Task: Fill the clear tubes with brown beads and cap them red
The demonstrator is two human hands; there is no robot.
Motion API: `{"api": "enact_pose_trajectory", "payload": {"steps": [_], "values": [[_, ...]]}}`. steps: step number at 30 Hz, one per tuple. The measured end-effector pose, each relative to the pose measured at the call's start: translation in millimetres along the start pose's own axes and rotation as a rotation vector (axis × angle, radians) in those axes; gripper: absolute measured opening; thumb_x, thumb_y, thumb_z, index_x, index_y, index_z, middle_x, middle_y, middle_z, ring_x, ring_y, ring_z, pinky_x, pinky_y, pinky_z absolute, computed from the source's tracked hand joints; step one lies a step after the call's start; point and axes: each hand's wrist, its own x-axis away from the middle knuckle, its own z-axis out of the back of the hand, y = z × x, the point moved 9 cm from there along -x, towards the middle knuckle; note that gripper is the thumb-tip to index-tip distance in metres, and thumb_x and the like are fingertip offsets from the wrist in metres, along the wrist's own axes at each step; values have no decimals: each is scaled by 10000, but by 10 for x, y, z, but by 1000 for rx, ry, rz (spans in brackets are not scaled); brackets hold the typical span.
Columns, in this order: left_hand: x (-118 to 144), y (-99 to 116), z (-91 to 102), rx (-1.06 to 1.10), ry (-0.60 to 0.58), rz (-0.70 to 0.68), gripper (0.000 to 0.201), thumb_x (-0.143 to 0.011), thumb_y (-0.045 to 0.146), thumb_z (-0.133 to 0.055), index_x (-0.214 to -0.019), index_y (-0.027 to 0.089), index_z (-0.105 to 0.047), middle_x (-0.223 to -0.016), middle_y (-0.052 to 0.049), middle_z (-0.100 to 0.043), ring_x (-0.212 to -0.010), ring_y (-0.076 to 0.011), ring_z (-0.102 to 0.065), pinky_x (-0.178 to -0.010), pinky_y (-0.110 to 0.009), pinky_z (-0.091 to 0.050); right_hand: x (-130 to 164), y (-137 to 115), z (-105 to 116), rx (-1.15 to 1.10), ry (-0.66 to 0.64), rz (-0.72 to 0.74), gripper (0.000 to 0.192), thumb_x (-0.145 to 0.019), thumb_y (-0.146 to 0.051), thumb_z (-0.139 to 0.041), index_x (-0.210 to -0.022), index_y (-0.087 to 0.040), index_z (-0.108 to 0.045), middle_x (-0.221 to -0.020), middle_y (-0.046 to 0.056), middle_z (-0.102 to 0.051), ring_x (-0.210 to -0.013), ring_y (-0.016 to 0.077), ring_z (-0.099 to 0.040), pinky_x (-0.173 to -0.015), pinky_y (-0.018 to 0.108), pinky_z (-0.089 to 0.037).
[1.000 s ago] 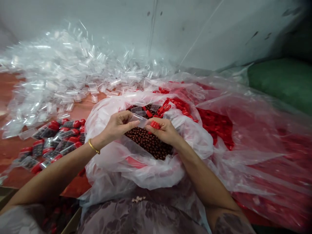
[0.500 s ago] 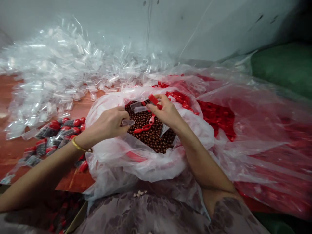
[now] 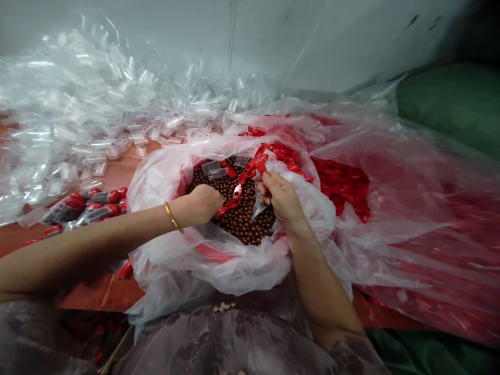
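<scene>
My left hand (image 3: 203,203) digs closed into the brown beads (image 3: 242,219) in the white bag (image 3: 234,265), while my right hand (image 3: 283,200) pinches a light, slippery clear tube (image 3: 258,205), best held mid-body.

2 hands (image 3: 203,203), 1 bracelet (image 3: 172,216), 2 bags (image 3: 164,177)

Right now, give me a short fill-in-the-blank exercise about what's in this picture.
1. The left hand is pressed down among the small ____ balls.
2. The wrist of the left arm wears a ____ bangle.
3. The caps heaped in the plastic bag on the right are ____.
4. The filled tubes lie to the person's ____.

Missing words: brown; gold; red; left
</scene>
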Motion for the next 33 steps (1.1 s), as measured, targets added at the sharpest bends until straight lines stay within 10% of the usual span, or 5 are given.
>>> {"api": "enact_pose_trajectory", "payload": {"steps": [5,16,24,33], "values": [[-105,80,-127,178,-56,-41,202,-731,34,-529,-772,132,-700,-776,-84,-705,-732,-187,-645,-685,-282,-478,13,-16,67,-34,48,26,427,-735,-630,-641,-845,-224,-572,-552,-74,-490,-390,49,-346,-384,205,-286],[117,-193,-110,1658,99,130,396,-672,243,-737,-1030,138,-604,-921,-48,-688,-726,-102,-614,-589,-200,-447,25,-117,140,146,122,179,346,-751,-552,-653,-848,-223,-608,-664,-36,-541,-564,97,-483,-493,225,-398],[324,-251,-95,1761,310,128,454,-578,284,-853,-911,129,-586,-870,-23,-660,-755,-93,-591,-675,-224,-454,57,-60,46,-201,70,-15,447,-524,-474,-848,-712,-216,-535,-723,-52,-605,-464,81,-560,-460,240,-516],[280,-142,-164,1790,171,41,450,-638,361,-818,-928,130,-564,-773,7,-623,-647,-75,-547,-575,-210,-399,189,-225,-225,-23,73,186,285,-678,-457,-763,-773,-230,-617,-827,-3,-661,-750,147,-650,-728,317,-561]]}}
